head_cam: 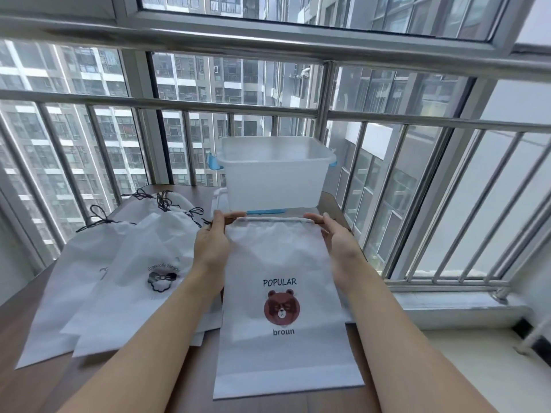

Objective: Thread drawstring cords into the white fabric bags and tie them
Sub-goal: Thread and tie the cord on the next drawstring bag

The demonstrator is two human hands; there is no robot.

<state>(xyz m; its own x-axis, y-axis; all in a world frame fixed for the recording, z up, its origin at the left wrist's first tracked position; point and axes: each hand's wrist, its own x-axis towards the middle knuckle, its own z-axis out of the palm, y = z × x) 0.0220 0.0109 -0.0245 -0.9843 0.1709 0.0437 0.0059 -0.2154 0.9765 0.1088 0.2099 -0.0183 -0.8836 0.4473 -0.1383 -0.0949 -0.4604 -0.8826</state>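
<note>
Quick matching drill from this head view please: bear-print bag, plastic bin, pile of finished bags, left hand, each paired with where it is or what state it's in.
Things:
1. bear-print bag
2. plastic bin
3. pile of bags
4. left hand

Places or states:
A. at the table's far edge, by the railing
B. flat in front of the person, a hand at each top corner
C. at the left, dark cords tied in bows
D. fingers pinching the bag's top left corner

Pairs: 1-B, 2-A, 3-C, 4-D
</note>
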